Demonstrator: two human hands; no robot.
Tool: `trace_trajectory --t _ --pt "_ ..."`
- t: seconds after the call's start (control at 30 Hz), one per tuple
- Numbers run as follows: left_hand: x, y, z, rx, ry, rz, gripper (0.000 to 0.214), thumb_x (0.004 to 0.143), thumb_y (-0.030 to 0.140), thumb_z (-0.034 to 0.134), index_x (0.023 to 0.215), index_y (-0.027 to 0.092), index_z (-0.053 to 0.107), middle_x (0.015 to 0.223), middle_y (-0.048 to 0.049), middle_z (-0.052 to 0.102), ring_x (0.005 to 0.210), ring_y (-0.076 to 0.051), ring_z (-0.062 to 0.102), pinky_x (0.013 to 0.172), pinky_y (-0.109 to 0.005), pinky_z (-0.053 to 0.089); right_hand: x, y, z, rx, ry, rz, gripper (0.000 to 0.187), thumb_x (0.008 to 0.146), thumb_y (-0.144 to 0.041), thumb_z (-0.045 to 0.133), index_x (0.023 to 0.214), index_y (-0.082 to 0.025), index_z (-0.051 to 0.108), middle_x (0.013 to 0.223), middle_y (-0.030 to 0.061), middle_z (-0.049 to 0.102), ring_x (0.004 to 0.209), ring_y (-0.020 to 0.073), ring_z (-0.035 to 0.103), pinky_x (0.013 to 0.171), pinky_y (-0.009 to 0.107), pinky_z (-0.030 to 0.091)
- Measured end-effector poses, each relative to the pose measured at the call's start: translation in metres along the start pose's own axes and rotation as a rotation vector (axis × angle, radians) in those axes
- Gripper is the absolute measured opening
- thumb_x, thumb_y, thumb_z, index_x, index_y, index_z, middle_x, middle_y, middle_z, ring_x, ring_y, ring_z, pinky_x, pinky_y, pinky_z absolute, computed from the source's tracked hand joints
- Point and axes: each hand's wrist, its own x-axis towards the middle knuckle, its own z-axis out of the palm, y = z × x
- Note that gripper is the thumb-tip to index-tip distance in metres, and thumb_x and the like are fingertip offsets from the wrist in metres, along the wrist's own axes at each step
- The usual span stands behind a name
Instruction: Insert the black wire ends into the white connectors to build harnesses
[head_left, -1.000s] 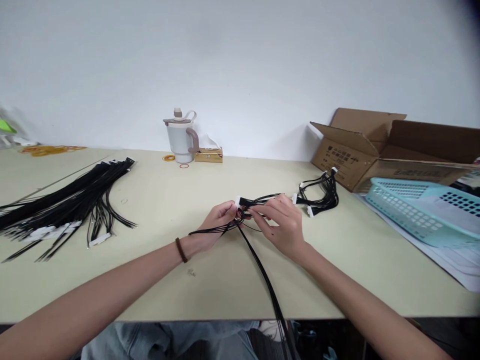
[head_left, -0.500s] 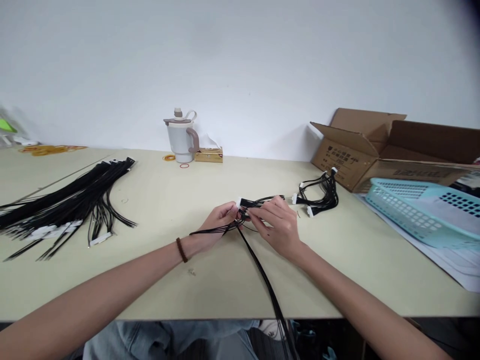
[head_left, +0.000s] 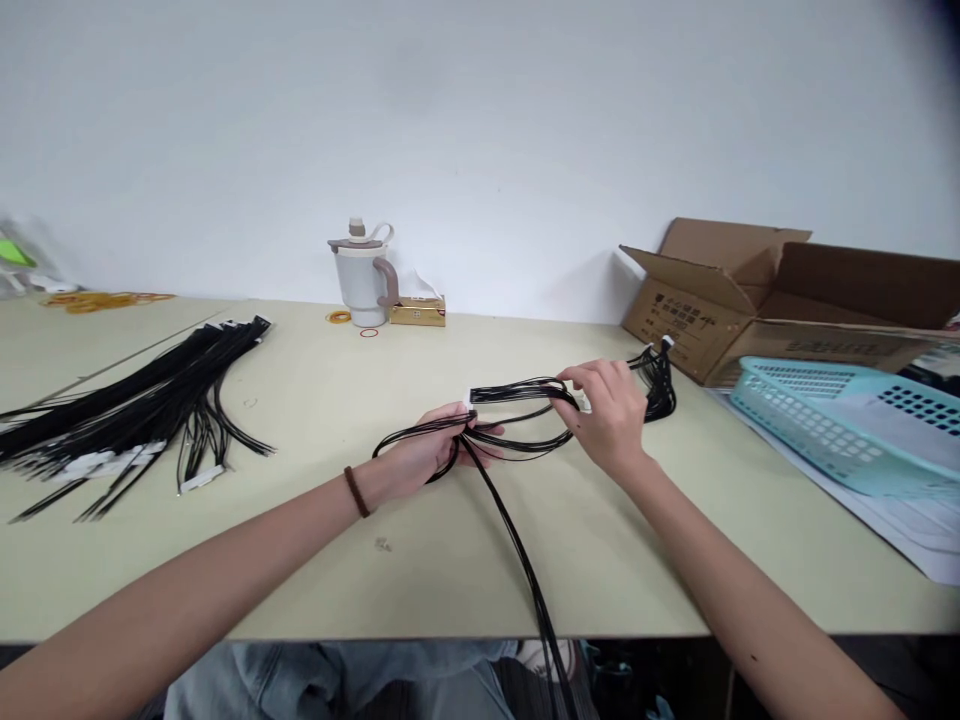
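Since the earlier frame, my right hand [head_left: 611,415] has travelled toward 2 o'clock, drawing the black wire harness [head_left: 517,392] into a longer loop over the table [head_left: 337,400] centre. My left hand [head_left: 427,455] pinches the strands at their crossing; the right grips the loop's far end, apparently by fingertips. Hold the left pinch fixed and pull evenly, keeping all strands together.

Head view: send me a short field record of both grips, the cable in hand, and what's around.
left grip: shut on wire bundle, near its white connector
right grip: pinching the same bundle's loop
bundle tail: hangs over the table front edge
left side: pile of black cables
right side: cardboard box, blue basket
back: mug
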Motion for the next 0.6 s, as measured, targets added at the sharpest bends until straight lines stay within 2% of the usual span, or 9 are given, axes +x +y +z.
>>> trace_trajectory --t 0.13,0.23,0.33,0.47,0.6 --pt "0.001 -0.002 -0.001 -0.019 0.035 -0.025 0.016 0.077 0.030 0.060 0.080 0.017 0.050 0.099 -0.0103 0.068 0.071 -0.022 0.067 0.078 -0.038 0.048 -0.002 0.006 -0.001 -0.100 0.024 -0.070 0.008 0.079 -0.022 0.060 0.087 -0.022 0.057 0.072 0.0024 0.058 0.067 0.0163 0.046 0.059 0.029 0.037" --pt "0.004 -0.003 -0.004 -0.084 0.050 -0.043 0.013 0.078 0.027 0.058 0.080 0.018 0.050 0.094 -0.0082 0.068 0.077 -0.020 0.066 0.081 -0.035 0.046 -0.002 -0.003 -0.002 -0.182 0.013 -0.131 0.021 0.081 -0.023 0.058 0.102 -0.024 0.057 0.085 0.0047 0.062 0.078 0.0180 0.050 0.069 0.032 0.038" --pt "0.006 -0.002 -0.004 -0.139 0.080 -0.045 0.008 0.080 0.024 0.055 0.077 0.017 0.052 0.084 -0.0050 0.067 0.076 -0.017 0.063 0.078 -0.031 0.045 -0.002 -0.023 -0.003 -0.154 -0.017 -0.319 0.028 0.083 -0.017 0.056 0.110 -0.024 0.056 0.098 0.0045 0.063 0.090 0.0172 0.050 0.078 0.035 0.038" --pt "0.006 0.002 0.001 -0.197 0.150 -0.058 0.012 0.081 0.016 0.052 0.069 0.015 0.055 0.063 0.0003 0.058 0.060 -0.010 0.053 0.062 -0.024 0.040 -0.001 -0.049 0.001 0.039 -0.129 -0.585 0.016 0.084 -0.011 0.052 0.093 -0.022 0.061 0.098 -0.0003 0.064 0.092 0.0120 0.051 0.081 0.032 0.039" --pt "0.004 0.003 0.004 -0.216 0.162 -0.073 0.012 0.080 0.015 0.053 0.069 0.015 0.057 0.061 0.0013 0.054 0.059 -0.009 0.047 0.060 -0.022 0.037 -0.004 -0.057 0.008 0.091 -0.184 -0.599 0.017 0.086 -0.008 0.046 0.085 -0.020 0.059 0.093 -0.0025 0.063 0.090 0.0098 0.052 0.078 0.030 0.040"
